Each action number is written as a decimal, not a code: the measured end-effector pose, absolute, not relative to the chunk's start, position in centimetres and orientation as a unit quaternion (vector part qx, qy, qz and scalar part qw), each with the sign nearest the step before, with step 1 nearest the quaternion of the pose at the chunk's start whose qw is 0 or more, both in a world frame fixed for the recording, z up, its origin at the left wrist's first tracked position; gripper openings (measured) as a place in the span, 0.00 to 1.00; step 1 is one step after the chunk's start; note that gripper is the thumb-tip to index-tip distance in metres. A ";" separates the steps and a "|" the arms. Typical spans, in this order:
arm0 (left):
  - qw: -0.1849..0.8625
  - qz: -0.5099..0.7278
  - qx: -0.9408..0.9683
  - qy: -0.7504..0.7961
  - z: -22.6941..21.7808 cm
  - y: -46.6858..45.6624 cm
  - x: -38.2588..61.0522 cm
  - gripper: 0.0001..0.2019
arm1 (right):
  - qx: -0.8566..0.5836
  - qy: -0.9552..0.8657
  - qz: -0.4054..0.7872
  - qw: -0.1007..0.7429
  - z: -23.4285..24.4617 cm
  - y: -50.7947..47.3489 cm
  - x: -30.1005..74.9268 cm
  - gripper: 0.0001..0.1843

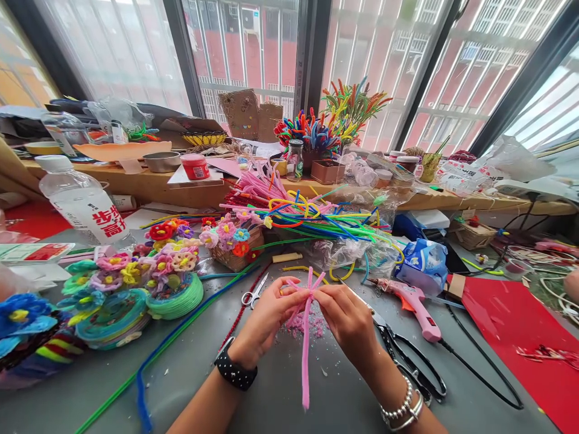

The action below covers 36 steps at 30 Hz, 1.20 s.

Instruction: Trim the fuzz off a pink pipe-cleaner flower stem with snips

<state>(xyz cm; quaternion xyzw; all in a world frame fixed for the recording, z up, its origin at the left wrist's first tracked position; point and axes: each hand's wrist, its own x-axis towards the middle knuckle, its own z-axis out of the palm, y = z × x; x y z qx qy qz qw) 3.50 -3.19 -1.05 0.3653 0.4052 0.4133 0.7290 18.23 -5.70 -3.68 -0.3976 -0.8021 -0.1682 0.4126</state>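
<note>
My left hand (270,314) and my right hand (346,319) meet over the grey table (190,361), both pinched on a pink pipe cleaner (306,343). Its short upper ends splay out above my fingers and a long tail hangs down toward me. Pink fluff (302,325) lies on the table beneath. Small scissors (254,293) lie just left of my left hand. Black scissors (409,358) lie right of my right wrist, beside a pink glue gun (414,301).
A heap of coloured pipe cleaners (307,217) lies behind my hands. Finished flower baskets (136,283) crowd the left, with a water bottle (84,205) behind. Red paper (520,325) covers the right. A cluttered wooden shelf (149,181) runs under the windows. Long green and blue stems (167,349) cross the table.
</note>
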 end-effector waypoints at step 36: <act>0.575 0.479 0.516 0.417 -0.5 -3.9 3.7 0.16 | -0.494 -0.570 0.421 0.504 -0.6 -6.3 18.7 0.08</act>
